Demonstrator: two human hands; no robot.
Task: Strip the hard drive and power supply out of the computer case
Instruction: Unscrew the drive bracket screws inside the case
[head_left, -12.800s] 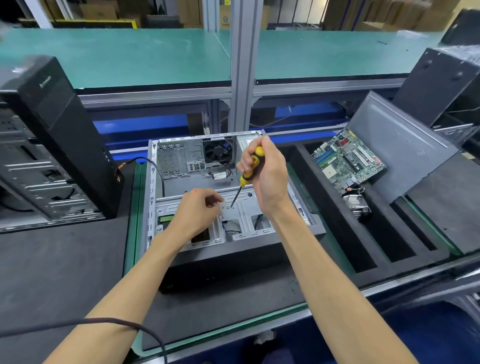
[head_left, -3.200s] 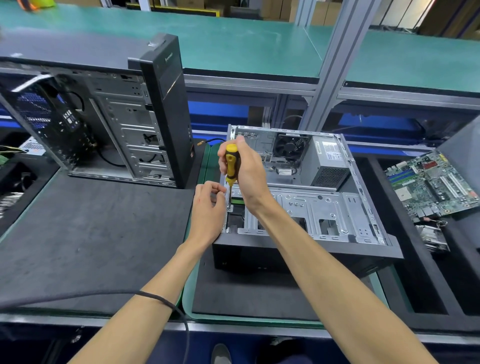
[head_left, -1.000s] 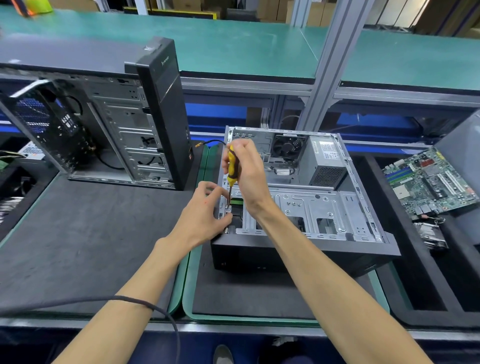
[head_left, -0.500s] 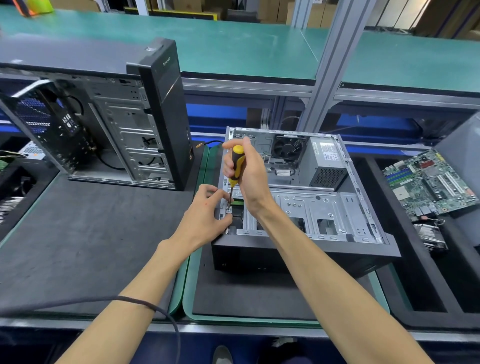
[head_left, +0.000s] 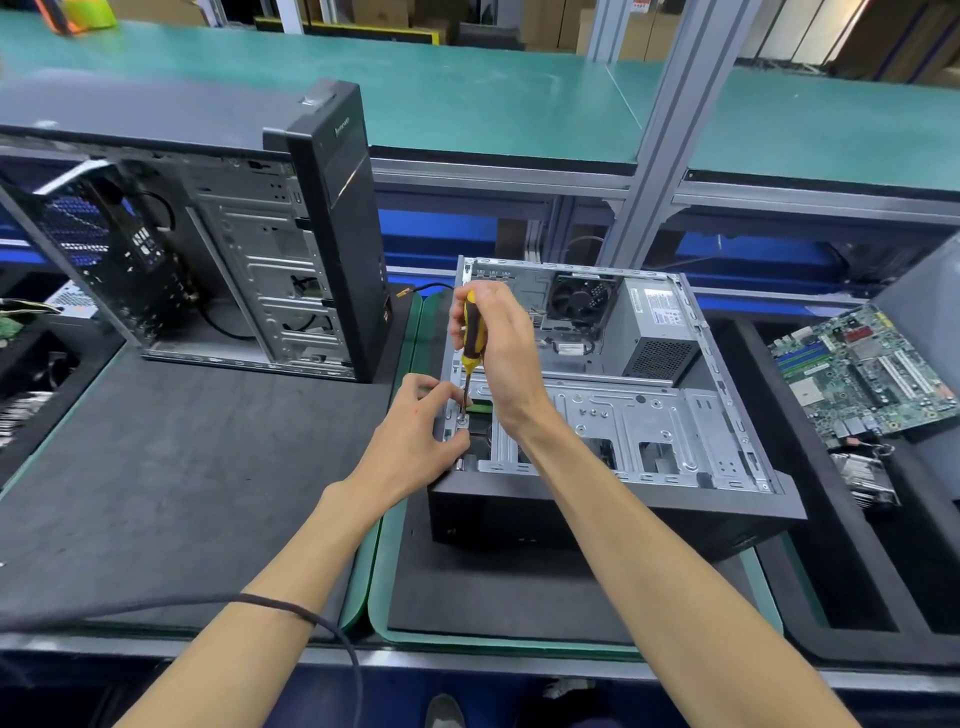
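Observation:
An open computer case (head_left: 613, 514) lies on its side on the dark mat in front of me. A grey power supply (head_left: 655, 332) sits in its far right corner, beside a black fan (head_left: 579, 299). A silver drive cage (head_left: 634, 421) spans the near half; the hard drive under it is mostly hidden. My right hand (head_left: 498, 343) grips a yellow-and-black screwdriver (head_left: 471, 338), held upright with its tip on a screw (head_left: 462, 422) at the cage's left edge. My left hand (head_left: 415, 441) pinches at that screw, thumb and fingers around the tip.
A second, upright open tower (head_left: 249, 249) stands to the left on the grey mat. A green motherboard (head_left: 862, 369) and a metal heatsink (head_left: 865, 475) lie in the black foam tray on the right. A vertical aluminium post (head_left: 670, 119) rises behind the case. A black cable (head_left: 291, 605) crosses my left forearm.
Both hands stay at the same screw on the cage's left edge. The screwdriver handle has turned slightly in my right hand, and my left fingers have closed in nearer the tip.

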